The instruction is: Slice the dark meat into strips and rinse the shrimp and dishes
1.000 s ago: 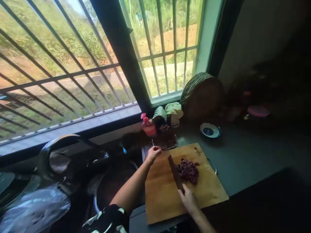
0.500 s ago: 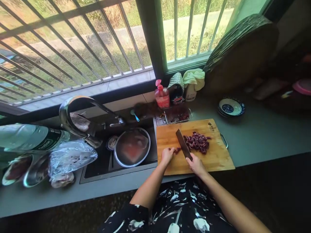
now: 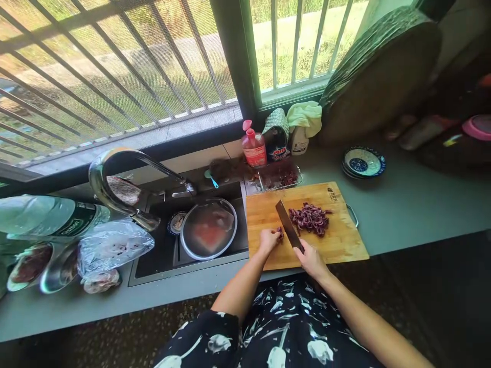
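A wooden cutting board lies on the counter in front of me. My right hand is closed round the handle of a cleaver, whose blade points away and to the left over the board. To the blade's right sits a heap of dark reddish-purple sliced meat. On the left side of the blade, my left hand pinches a small dark piece of meat with its fingertips, low over the board. Part of that piece is hidden by the fingers.
Left of the board, a sink holds a round lidded bowl under a curved faucet. Behind the board stand a clear tray and a red pump bottle. Stacked patterned bowls rest at the right.
My left hand has shifted slightly right and lifted the small piece of meat a little. The cleaver stays almost in place, and the whole view has moved slightly.
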`<state>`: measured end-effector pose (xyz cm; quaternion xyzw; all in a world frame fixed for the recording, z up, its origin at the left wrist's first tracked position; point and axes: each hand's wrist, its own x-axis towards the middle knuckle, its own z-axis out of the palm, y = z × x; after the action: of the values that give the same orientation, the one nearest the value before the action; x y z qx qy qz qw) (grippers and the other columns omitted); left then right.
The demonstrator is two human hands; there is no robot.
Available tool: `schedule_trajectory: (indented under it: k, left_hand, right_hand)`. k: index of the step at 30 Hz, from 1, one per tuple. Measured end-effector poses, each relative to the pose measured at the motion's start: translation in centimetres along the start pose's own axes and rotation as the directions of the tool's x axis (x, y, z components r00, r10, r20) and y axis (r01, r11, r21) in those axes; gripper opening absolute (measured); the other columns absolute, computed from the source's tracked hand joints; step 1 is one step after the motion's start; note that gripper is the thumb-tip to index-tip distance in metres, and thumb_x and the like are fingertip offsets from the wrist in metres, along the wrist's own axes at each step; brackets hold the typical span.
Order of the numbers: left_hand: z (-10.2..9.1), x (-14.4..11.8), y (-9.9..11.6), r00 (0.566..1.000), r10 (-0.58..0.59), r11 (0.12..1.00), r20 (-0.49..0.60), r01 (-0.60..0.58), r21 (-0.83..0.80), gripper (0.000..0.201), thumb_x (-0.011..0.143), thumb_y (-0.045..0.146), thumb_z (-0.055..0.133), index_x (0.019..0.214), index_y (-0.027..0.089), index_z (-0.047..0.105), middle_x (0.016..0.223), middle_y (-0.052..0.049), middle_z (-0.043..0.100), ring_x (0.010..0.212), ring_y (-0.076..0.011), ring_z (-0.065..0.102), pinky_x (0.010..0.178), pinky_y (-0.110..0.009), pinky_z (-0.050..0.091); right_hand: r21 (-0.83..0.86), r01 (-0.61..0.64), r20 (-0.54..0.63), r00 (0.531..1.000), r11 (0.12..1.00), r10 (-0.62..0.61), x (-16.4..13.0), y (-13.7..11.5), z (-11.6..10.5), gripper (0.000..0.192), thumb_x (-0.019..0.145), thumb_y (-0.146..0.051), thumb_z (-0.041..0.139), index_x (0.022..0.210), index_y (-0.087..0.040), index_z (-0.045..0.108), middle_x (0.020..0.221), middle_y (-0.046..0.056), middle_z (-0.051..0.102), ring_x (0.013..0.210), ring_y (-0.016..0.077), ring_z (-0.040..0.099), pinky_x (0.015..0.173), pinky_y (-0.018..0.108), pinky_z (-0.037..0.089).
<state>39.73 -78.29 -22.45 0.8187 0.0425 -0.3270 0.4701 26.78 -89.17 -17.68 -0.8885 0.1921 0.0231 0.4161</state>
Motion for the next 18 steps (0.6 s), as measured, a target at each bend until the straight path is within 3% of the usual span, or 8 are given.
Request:
schedule_trajectory:
  k: [10, 18]
  left_hand:
    - [0.5, -0.4, -0.3, 0.998, -0.053, 0.963, 0.040, 0.062, -0.262, 0.021, 0.065, 0.027, 0.066, 0.059, 0.008, 0.058, 0.048, -0.003, 0.055, 0.038, -0.0055, 0.046, 0.038, -0.016, 0.033]
    - [0.5, -0.1, -0.7, 0.995, -0.095, 0.934, 0.044, 0.104, -0.342, 0.020, 0.064, 0.024, 0.066, 0.057, 0.009, 0.056, 0.043, 0.000, 0.051, 0.038, -0.0057, 0.046, 0.038, -0.015, 0.034]
  right_hand:
    - [-0.104, 0.020, 0.014, 1.000, 0.994, -0.019, -0.8, -1.7, 0.9, 0.027, 0.080, -0.029, 0.035, 0.095, -0.016, 0.055, 0.075, 0.004, 0.060, 0.070, 0.0158, 0.055, 0.062, 0.023, 0.036]
    - [-0.282, -0.006, 0.056, 0.998, 0.960, 0.022, -2.3, -1.2, 2.2, 0.024, 0.084, -0.024, 0.034, 0.098, -0.014, 0.051, 0.084, 0.008, 0.061, 0.080, 0.0166, 0.057, 0.069, 0.023, 0.037]
